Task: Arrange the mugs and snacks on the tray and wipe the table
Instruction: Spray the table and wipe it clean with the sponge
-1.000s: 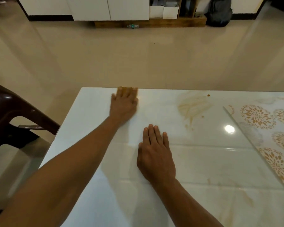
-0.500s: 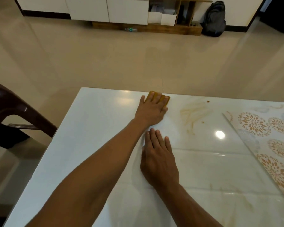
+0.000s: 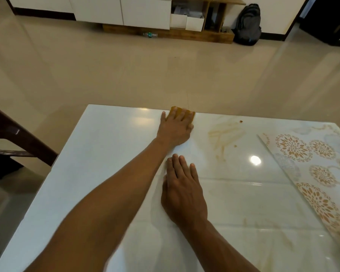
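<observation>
My left hand (image 3: 176,128) reaches to the far edge of the glossy white table (image 3: 98,154) and presses flat on a yellow-brown cloth (image 3: 190,114), which shows only past the fingertips. My right hand (image 3: 183,191) lies flat on the table nearer to me, fingers straight, holding nothing. A brownish smear (image 3: 223,134) and a few crumbs (image 3: 240,121) mark the table right of the cloth. No mugs, snacks or tray are in view.
A floral-patterned mat (image 3: 310,167) lies at the table's right side. A dark brown plastic chair (image 3: 10,138) stands left of the table. Beyond the far edge is bare floor, with white cabinets (image 3: 143,11) and a backpack (image 3: 247,24) at the wall.
My left hand has slid the cloth to the right along the far edge, from near the left part toward the middle. My right hand has stayed in place.
</observation>
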